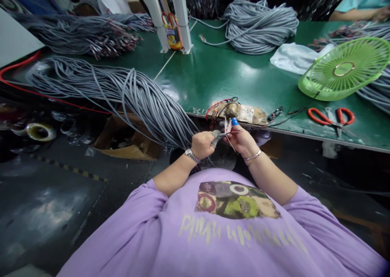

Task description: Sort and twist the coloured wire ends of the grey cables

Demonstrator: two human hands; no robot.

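Observation:
My left hand (pixel 203 144), with a watch at the wrist, is closed round the end of a grey cable (pixel 217 137). Thin stripped wires (pixel 228 127) fan out from that end. My right hand (pixel 241 138) pinches these wires, and a blue cover (pixel 234 121) sits on one fingertip. Just beyond the hands, at the table's edge, lies a worn block (pixel 251 113) wrapped in tape, with a dark fitting and red and black leads. A large bundle of grey cables (pixel 143 98) hangs over the edge to the left of my hands.
On the green table (pixel 210 73) lie red-handled scissors (pixel 332 120), a small dark tool (pixel 276 113) and a green fan (pixel 344 69). A coiled grey cable (pixel 258 27) is at the back. A white post (pixel 183 20) stands mid-table. Below left is a cardboard box (pixel 131 147). Another person's arm (pixel 353 14) shows at upper right.

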